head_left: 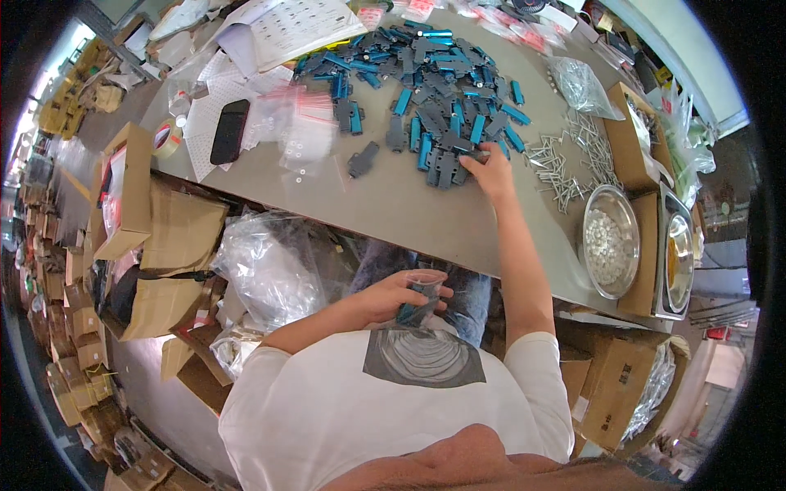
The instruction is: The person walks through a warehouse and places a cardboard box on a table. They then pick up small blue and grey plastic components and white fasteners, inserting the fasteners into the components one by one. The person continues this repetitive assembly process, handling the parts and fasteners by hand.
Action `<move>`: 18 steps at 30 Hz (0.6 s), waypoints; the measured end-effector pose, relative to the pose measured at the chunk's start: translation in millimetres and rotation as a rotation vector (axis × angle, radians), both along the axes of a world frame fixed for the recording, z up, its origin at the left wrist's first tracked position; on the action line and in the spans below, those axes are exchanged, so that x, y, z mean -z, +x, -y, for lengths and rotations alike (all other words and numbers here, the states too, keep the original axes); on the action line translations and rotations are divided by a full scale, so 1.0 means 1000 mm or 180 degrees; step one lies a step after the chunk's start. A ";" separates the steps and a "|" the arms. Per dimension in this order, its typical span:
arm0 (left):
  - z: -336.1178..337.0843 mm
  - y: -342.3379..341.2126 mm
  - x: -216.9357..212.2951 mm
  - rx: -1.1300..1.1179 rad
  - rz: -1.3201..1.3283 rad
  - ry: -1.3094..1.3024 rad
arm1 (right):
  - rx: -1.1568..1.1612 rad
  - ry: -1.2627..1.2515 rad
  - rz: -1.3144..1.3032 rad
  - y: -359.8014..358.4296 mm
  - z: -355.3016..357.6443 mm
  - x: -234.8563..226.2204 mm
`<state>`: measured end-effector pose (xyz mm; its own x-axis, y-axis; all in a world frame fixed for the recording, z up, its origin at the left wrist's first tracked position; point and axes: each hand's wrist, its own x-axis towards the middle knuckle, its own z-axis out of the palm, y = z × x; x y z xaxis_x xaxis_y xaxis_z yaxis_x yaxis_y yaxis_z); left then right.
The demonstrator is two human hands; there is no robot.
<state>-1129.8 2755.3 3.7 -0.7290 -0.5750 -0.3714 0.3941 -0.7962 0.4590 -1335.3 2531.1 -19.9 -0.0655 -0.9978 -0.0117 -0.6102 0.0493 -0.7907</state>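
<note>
Close to my body, my left hand (pixel 399 298) is closed round a small clear plastic bag (pixel 425 284) with a reddish rim. Something blue and dark shows inside it. My right hand (pixel 490 170) reaches to the near right edge of a big heap of blue and dark grey plastic parts (pixel 446 106). Its thumb and fingers pinch a dark grey part (pixel 473 155), partly hidden by the fingers. One grey part (pixel 363 159) lies alone left of the heap. Further left are flat clear zip bags (pixel 309 135) with red strips, several small white rings on them.
Loose metal screws (pixel 573 159) spread right of the heap, beside a steel bowl (pixel 591 245) of small white pieces. Cardboard boxes (pixel 626 155) line the right edge. A black phone (pixel 230 132), tape roll (pixel 169 139) and papers (pixel 286 33) lie at left.
</note>
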 end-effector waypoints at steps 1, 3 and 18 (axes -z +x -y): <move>0.000 0.000 0.002 -0.0047 0.0024 -0.0044 | -0.0110 0.0249 0.0183 0.001 0.003 0.005; 0.002 0.003 0.005 -0.0140 -0.0077 0.0008 | -0.0206 0.0550 0.1022 -0.010 0.003 0.012; 0.027 -0.019 0.026 0.0146 -0.0612 0.0531 | -0.0567 0.1083 0.3160 -0.060 -0.096 -0.040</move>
